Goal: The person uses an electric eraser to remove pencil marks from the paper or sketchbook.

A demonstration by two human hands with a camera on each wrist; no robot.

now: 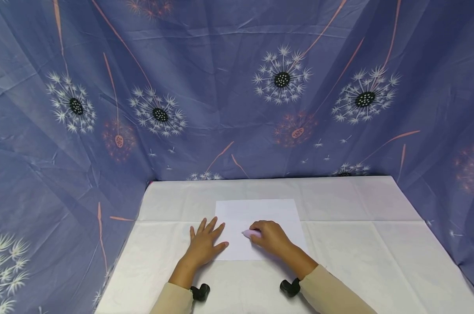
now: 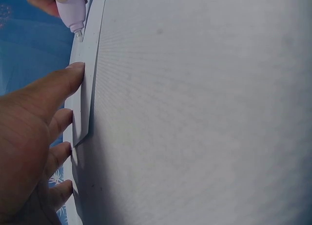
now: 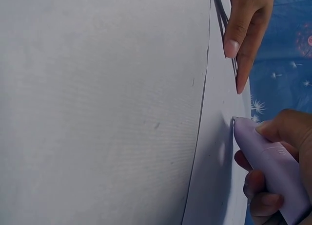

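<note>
A white sheet of paper point(image 1: 256, 211) lies on the white-covered table. My left hand point(image 1: 203, 246) rests at the sheet's left edge with its fingers spread, thumb and fingertips pressing on the paper and cloth. My right hand point(image 1: 274, 240) grips a thick lavender pen-shaped tool point(image 3: 273, 169) with a tapered nose. In the left wrist view the tool's narrow pale tip point(image 2: 79, 36) points down at the paper, close to the surface. The head view places that tip near the middle of the sheet, to the right of my left thumb.
A white cloth point(image 1: 346, 196) with fold creases covers the table. Behind it and at both sides hangs a blue curtain point(image 1: 221, 87) printed with dandelions. Beige sleeves point(image 1: 331, 290) and black wrist mounts point(image 1: 289, 288) show at the near side.
</note>
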